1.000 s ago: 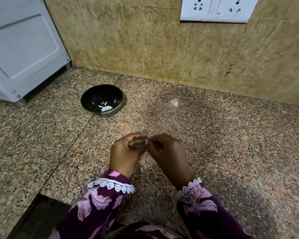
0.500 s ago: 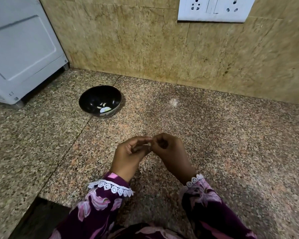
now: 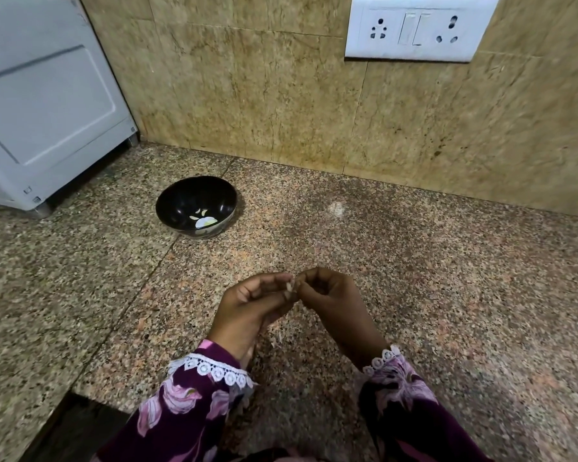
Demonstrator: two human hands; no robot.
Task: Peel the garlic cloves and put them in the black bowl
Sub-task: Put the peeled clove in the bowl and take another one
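Note:
My left hand (image 3: 247, 308) and my right hand (image 3: 331, 305) meet fingertip to fingertip above the granite counter, both pinching one small pale garlic clove (image 3: 290, 287). Most of the clove is hidden by the fingers. The black bowl (image 3: 181, 201) stands on the counter beyond and to the left of my hands, well apart from them. A few pale peeled cloves (image 3: 203, 219) lie in its bottom. Thin bits of garlic skin (image 3: 277, 340) lie on the counter under my hands.
A white appliance (image 3: 47, 105) stands at the back left, close to the bowl. A tiled wall with a white socket panel (image 3: 414, 28) closes the back. The counter's front edge drops into a dark gap (image 3: 70, 428) at the lower left. A pale spot (image 3: 337, 208) marks the counter.
Both hands stay together on the clove, with the fingers shifting slightly as they work on it. The bowl has not moved.

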